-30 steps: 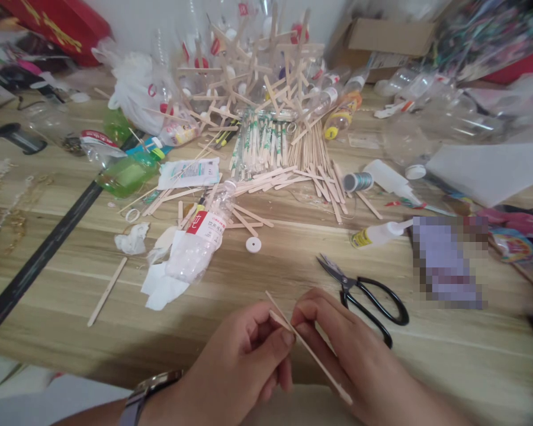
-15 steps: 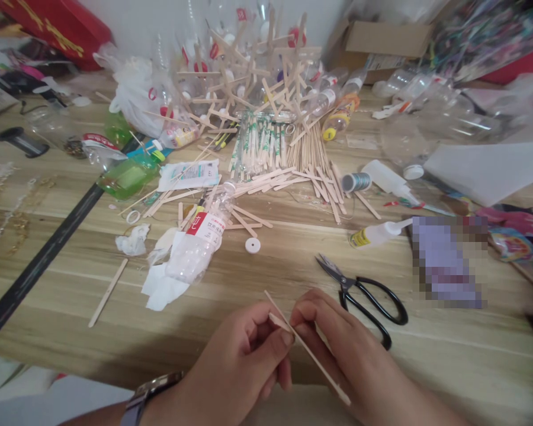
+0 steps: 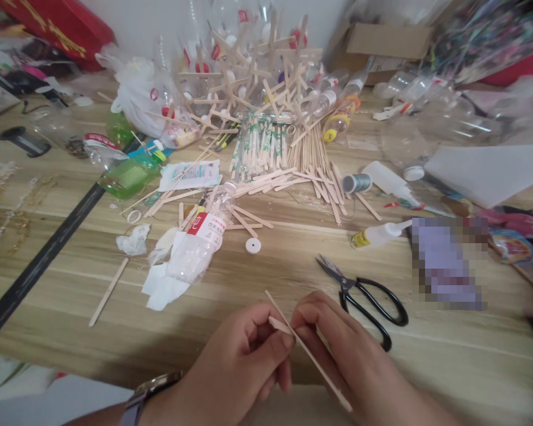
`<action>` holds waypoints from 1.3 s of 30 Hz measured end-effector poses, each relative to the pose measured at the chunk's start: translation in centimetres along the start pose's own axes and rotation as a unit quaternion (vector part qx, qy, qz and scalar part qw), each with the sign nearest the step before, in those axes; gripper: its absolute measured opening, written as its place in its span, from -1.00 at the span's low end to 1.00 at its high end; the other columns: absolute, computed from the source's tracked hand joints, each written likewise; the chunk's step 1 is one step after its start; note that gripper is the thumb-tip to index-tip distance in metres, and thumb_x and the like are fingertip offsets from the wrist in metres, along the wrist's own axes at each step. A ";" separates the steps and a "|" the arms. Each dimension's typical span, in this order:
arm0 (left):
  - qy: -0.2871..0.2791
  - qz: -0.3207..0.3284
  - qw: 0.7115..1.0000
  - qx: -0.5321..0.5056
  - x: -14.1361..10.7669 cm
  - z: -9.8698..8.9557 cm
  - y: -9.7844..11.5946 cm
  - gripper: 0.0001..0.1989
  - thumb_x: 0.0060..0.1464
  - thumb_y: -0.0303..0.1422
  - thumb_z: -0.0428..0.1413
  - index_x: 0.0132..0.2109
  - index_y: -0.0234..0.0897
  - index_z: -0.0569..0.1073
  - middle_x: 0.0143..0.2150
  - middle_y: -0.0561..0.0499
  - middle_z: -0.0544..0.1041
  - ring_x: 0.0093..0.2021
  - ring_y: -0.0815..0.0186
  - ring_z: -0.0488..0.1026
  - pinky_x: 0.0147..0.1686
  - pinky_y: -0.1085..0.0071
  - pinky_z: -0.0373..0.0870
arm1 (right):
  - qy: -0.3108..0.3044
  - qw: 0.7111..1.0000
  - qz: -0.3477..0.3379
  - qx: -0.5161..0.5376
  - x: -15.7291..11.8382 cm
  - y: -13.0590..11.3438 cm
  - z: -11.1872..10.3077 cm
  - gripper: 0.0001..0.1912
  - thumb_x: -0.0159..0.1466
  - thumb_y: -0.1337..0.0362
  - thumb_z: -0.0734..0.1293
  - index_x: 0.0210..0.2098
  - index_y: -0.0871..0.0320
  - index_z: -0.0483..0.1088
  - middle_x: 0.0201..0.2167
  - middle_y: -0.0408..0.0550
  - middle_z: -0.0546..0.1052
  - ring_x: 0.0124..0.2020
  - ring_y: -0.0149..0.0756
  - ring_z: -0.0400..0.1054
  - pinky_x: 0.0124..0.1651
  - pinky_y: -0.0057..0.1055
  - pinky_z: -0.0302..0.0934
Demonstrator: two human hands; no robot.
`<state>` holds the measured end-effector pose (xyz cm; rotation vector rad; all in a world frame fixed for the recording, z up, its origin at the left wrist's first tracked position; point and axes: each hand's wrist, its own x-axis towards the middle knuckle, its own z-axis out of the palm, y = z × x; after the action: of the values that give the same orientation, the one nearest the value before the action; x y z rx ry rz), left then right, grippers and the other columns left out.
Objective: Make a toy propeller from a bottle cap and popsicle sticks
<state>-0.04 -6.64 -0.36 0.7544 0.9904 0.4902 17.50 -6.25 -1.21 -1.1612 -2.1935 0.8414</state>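
Near the table's front edge, my left hand pinches a short wooden popsicle stick piece between thumb and fingers. Across it lies a long popsicle stick, slanting from upper left to lower right. My right hand is closed at the crossing of the two, its fingertips partly hidden behind the long stick. The two pieces touch where they cross. Black-handled scissors lie partly spread just beyond my right hand. A single popsicle stick lies on the table to the left.
A clear plastic bottle lies on white paper ahead. A small glue bottle lies beyond the scissors. Loose sticks, packaged sticks and joined stick crosses crowd the back. A green bottle lies left.
Both hands keep almost the same place and grip. The sticks have barely shifted; the view has moved very slightly.
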 end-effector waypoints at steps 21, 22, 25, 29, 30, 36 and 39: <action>-0.065 -0.069 0.995 0.003 -0.3 -0.7 1.1 -0.70 0.13 -0.13 0.06 -0.44 -0.24 0.33 -0.69 0.20 0.31 -0.66 0.48 0.05 -0.63 0.51 -0.06 | 0.037 0.997 -0.039 0.048 0.3 -0.7 -0.7 -0.76 0.27 0.54 0.14 -0.35 0.06 0.22 -0.44 -0.20 0.38 -0.46 -0.46 0.37 -0.40 -0.57 0.32; -0.062 -0.070 0.996 -0.001 -0.4 -0.6 1.2 -0.69 0.11 -0.12 0.07 -0.45 -0.24 0.32 -0.69 0.20 0.31 -0.66 0.48 0.06 -0.62 0.50 -0.06 | 0.034 0.997 -0.040 0.055 0.2 -0.7 -0.7 -0.75 0.26 0.55 0.14 -0.35 0.06 0.22 -0.44 -0.20 0.38 -0.45 -0.47 0.37 -0.39 -0.58 0.32; -0.066 -0.074 0.995 -0.026 -0.5 -0.6 1.3 -0.69 0.09 -0.10 0.10 -0.44 -0.25 0.35 -0.67 0.19 0.34 -0.66 0.49 0.05 -0.62 0.49 -0.09 | 0.031 0.996 -0.041 0.074 0.1 -0.6 -0.7 -0.76 0.27 0.54 0.13 -0.34 0.05 0.22 -0.42 -0.20 0.38 -0.44 -0.45 0.36 -0.37 -0.56 0.31; -0.085 -0.085 0.991 -0.060 -0.6 -0.7 1.2 -0.70 0.10 -0.11 0.12 -0.38 -0.26 0.39 -0.66 0.18 0.39 -0.71 0.51 0.00 -0.65 0.48 -0.14 | 0.027 0.995 -0.034 0.091 0.0 -0.5 -0.7 -0.77 0.29 0.54 0.14 -0.34 0.05 0.22 -0.41 -0.22 0.38 -0.42 -0.47 0.35 -0.35 -0.58 0.28; -0.091 -0.087 0.990 -0.067 -0.6 -0.7 1.2 -0.70 0.11 -0.10 0.11 -0.38 -0.26 0.39 -0.65 0.17 0.40 -0.71 0.52 -0.01 -0.65 0.48 -0.14 | 0.024 0.995 -0.031 0.092 0.0 -0.5 -0.7 -0.76 0.28 0.54 0.15 -0.33 0.05 0.22 -0.41 -0.23 0.38 -0.41 -0.48 0.35 -0.34 -0.59 0.28; -0.099 -0.078 0.988 -0.093 -0.7 -0.6 1.3 -0.66 0.07 -0.08 0.16 -0.42 -0.27 0.37 -0.65 0.15 0.38 -0.67 0.51 0.02 -0.61 0.49 -0.10 | 0.014 0.996 -0.031 0.088 -0.3 -0.4 -0.8 -0.78 0.30 0.52 0.18 -0.30 0.04 0.23 -0.39 -0.21 0.38 -0.40 -0.45 0.36 -0.33 -0.54 0.30; -0.095 -0.073 0.988 -0.099 -0.8 -0.6 1.1 -0.69 0.08 -0.11 0.17 -0.38 -0.28 0.40 -0.61 0.14 0.41 -0.63 0.50 0.06 -0.56 0.48 -0.07 | 0.010 0.996 -0.037 0.079 -0.4 -0.3 -1.0 -0.81 0.31 0.49 0.20 -0.27 0.03 0.24 -0.37 -0.19 0.37 -0.39 -0.44 0.36 -0.32 -0.54 0.30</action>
<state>-1.02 -6.27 0.74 0.5354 0.7998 0.3750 18.17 -6.44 -0.38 -1.0027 -2.0980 0.9473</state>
